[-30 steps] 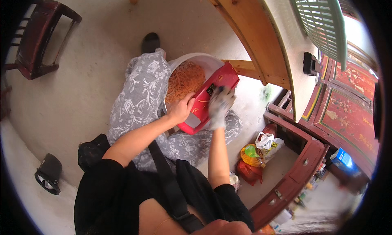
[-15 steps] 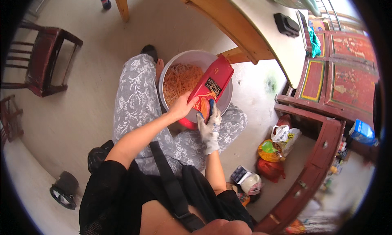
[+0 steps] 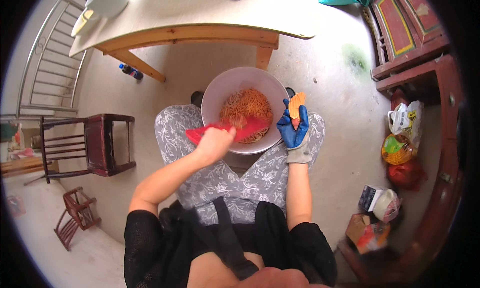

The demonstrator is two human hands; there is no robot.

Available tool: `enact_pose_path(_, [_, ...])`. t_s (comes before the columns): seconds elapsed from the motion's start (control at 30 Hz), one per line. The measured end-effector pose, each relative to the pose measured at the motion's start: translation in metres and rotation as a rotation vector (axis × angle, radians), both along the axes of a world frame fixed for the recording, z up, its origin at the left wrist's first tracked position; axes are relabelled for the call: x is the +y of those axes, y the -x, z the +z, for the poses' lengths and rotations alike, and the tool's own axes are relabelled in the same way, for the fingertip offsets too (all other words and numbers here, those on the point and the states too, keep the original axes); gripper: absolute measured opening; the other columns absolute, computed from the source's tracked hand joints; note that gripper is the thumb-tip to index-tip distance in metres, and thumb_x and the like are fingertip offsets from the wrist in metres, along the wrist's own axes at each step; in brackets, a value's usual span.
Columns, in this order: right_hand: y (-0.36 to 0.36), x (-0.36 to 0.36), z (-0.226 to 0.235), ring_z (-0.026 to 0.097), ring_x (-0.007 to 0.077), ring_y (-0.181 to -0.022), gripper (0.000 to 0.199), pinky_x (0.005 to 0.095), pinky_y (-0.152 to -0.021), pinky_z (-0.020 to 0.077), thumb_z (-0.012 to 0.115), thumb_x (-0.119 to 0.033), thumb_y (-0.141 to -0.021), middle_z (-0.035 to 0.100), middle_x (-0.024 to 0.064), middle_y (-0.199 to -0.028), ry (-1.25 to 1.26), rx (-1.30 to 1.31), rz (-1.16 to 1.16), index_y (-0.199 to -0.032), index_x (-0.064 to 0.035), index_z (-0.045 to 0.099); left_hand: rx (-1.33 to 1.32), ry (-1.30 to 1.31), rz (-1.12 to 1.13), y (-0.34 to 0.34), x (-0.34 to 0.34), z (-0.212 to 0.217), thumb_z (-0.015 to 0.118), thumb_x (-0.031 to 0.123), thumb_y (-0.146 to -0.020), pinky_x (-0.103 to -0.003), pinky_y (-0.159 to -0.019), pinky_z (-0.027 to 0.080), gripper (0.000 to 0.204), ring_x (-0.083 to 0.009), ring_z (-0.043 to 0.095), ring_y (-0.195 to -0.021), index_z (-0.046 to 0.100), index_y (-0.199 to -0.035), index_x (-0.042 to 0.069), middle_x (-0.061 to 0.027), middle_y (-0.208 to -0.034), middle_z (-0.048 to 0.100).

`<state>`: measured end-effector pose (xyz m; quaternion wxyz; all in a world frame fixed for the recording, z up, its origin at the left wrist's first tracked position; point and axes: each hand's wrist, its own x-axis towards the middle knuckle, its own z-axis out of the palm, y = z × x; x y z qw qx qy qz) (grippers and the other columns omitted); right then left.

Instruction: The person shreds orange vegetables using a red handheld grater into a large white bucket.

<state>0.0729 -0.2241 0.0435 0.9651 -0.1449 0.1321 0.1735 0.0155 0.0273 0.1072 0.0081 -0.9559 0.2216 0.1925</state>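
My bare left hand [image 3: 216, 145] is closed on the end of a red grater [image 3: 255, 129], which lies blurred across the near part of a whitish tub [image 3: 212, 90]. Orange carrot shreds [image 3: 246, 105] cover the tub's bottom. Beside the tub's right rim, my right hand [image 3: 296, 138], in a blue-and-grey work glove, is palm up. Its fingers curl round a piece of carrot [image 3: 297, 104] with a flat, ridged cut face. The tub stands between my knees, in patterned grey trousers [image 3: 182, 133].
A wooden-legged table [image 3: 190, 34] stands just beyond the tub. At left are a dark red chair [image 3: 100, 143], a small stool [image 3: 80, 210] and a dark bottle [image 3: 131, 71]. Bags [image 3: 405, 173] and a red cabinet [image 3: 445, 108] line the right.
The grater has swung from upright at the tub's right to lying across its near part. The right hand has left the grater and turned palm up with the carrot. The view has shifted.
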Motion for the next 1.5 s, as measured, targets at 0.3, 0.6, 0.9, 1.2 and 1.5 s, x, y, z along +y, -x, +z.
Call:
enact_pose_path(0.3, [0.01, -0.015, -0.002, 0.049, 0.0067, -0.069, 0.052, 0.0221, -0.061, 0.0367, 0.056, -0.037, -0.089, 0.059, 0.0032, -0.101, -0.042, -0.018, -0.018, -0.128, -0.0039, 0.045, 0.228, -0.174, -0.164, -0.034, -0.01, 0.035, 0.062, 0.021, -0.077, -0.043, -0.064, 0.052, 0.019, -0.0309, 0.065, -0.073, 0.062, -0.09, 0.007, -0.0139, -0.072, 0.065])
enact_pose_path(0.6, [0.008, -0.014, -0.004, 0.05, 0.0098, -0.078, 0.046, 0.0216, -0.066, 0.0406, 0.055, -0.035, -0.09, 0.054, 0.0063, -0.123, -0.09, 0.047, -0.022, -0.128, -0.0113, 0.045, 0.357, 0.411, 0.472, -0.058, 0.008, 0.063, 0.062, 0.028, -0.082, -0.035, -0.078, 0.049, 0.037, -0.0238, 0.065, -0.086, 0.061, -0.112, 0.007, -0.0157, -0.089, 0.067])
enact_pose_path(0.9, [0.008, -0.005, -0.005, 0.055, 0.0131, -0.083, 0.044, 0.0237, -0.066, 0.0442, 0.055, -0.031, -0.091, 0.056, 0.0059, -0.118, 0.026, 0.063, -0.032, -0.13, -0.0166, 0.041, 0.571, 1.262, 0.989, 0.004, 0.045, 0.015, 0.055, 0.03, -0.092, -0.014, -0.04, 0.025, 0.036, 0.0005, 0.035, -0.047, 0.057, -0.116, 0.004, 0.008, -0.065, 0.053])
enact_pose_path(1.2, [0.015, 0.011, 0.007, 0.061, 0.0148, -0.079, 0.046, 0.0262, -0.063, 0.05, 0.061, -0.025, -0.088, 0.06, 0.0055, -0.109, 0.642, -0.031, 0.031, -0.126, -0.007, 0.043, 0.571, 1.728, 1.157, 0.029, -0.003, -0.063, 0.049, 0.033, -0.095, -0.016, -0.04, 0.025, 0.026, -0.0015, 0.033, -0.043, 0.056, -0.092, 0.008, 0.0073, -0.054, 0.04])
enact_pose_path(1.5, [0.027, 0.015, 0.039, 0.05, 0.0079, -0.058, 0.055, 0.0212, -0.05, 0.0428, 0.055, -0.031, -0.091, 0.061, 0.0087, -0.088, 0.865, -0.032, 0.139, -0.137, -0.0124, 0.032, 0.398, 1.616, 1.189, 0.004, -0.033, -0.111, 0.047, 0.036, -0.096, -0.016, -0.043, 0.034, 0.032, -0.0018, 0.04, -0.048, 0.056, -0.102, 0.006, 0.0053, -0.061, 0.047])
